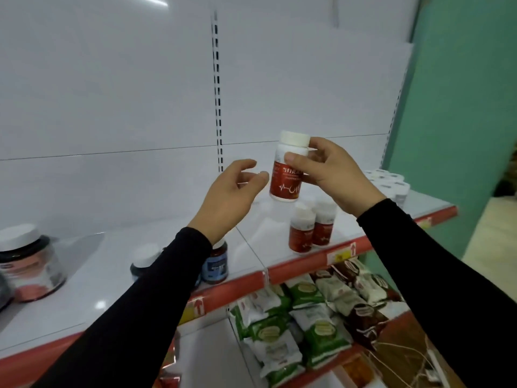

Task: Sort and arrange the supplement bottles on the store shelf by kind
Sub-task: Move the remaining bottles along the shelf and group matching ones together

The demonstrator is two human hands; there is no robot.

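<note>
two red bottles [310, 228] wait on the shelf [251, 256]; right hand [333, 175] pinches a third [288, 175], left hand [232, 197] spread at 9 o'clock; next, set it beside them.

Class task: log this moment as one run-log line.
right hand: holds red bottle | left hand: open beside it | shelf: two red bottles standing
</note>
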